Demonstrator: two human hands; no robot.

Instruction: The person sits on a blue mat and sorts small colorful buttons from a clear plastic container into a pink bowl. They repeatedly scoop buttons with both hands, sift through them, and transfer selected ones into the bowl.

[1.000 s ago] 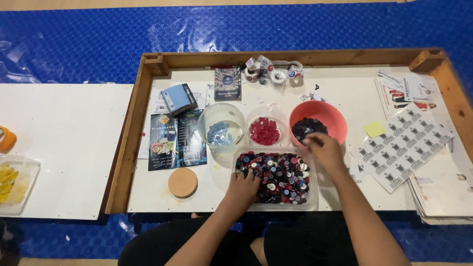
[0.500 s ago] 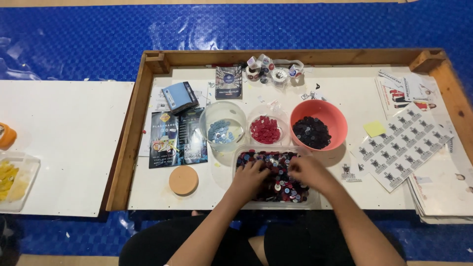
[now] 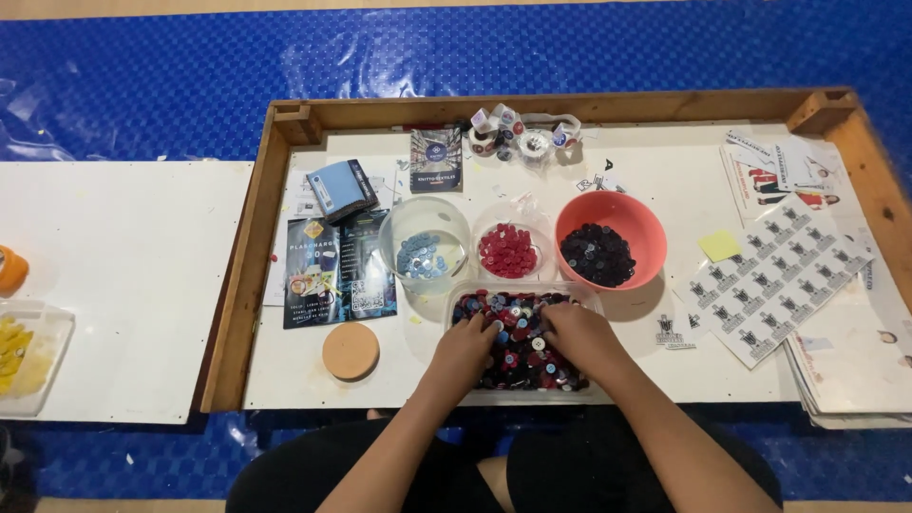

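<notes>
My right hand (image 3: 579,337) is back from the coral bowl (image 3: 641,228) w/ the dark buttons and now sits in the clear tray (image 3: 465,296) of mixed buttons (image 3: 518,328), fingers bent down into the pile; can't tell if it's pinching one. Left hand (image 3: 465,344) has moved further in too, fingers curled in the pile, grip hidden. So the last drop-off looks done & I'm digging for more, w/ the red buttons (image 3: 506,251) and blue buttons (image 3: 421,255) in their own bowls just behind the tray.

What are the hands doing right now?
Left hand: fingers in the button tray, grip cannot be told.
Right hand: on the buttons, grip cannot be told.
</notes>
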